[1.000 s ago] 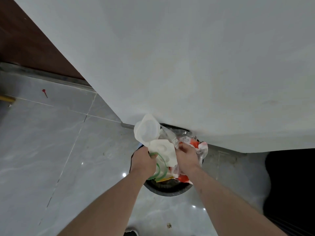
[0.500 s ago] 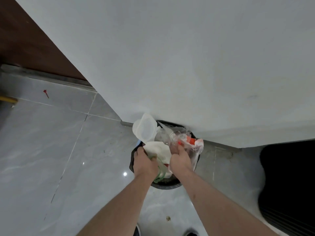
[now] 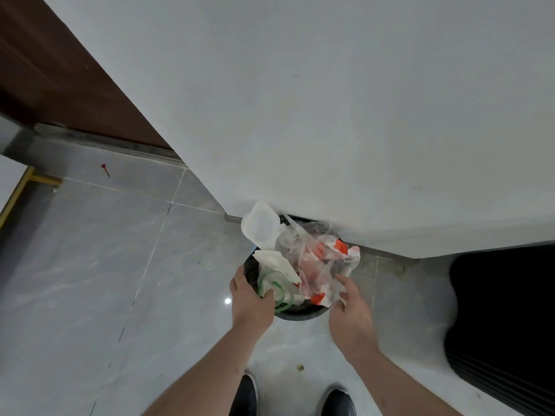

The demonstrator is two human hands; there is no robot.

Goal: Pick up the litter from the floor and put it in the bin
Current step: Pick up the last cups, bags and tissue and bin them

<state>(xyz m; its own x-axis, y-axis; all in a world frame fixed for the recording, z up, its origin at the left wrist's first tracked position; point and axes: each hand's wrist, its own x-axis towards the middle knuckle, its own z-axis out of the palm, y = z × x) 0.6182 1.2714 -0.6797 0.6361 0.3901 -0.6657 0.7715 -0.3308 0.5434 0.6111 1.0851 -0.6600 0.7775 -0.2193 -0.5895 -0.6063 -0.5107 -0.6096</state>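
Head view shows the depositing step: low in the frame's centre, the left hand (image 3: 250, 298) has its fingers (image 3: 267, 295) curled around a white wrapper with green tubing (image 3: 277, 279) over the black bin (image 3: 295, 313), while the right hand (image 3: 350, 310) hangs open beside a clear plastic bag (image 3: 324, 265) heaped on top. Next, probably, comes letting go and pressing the pile down. One red scrap (image 3: 105, 169) lies on the floor (image 3: 90, 265), upper left.

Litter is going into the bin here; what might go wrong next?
The white container and clear plastic bag stand heaped above the black bin rim, so they may spill once the open right hand leaves. The left hand grips green-printed wrapping; pulling away might drag it out.
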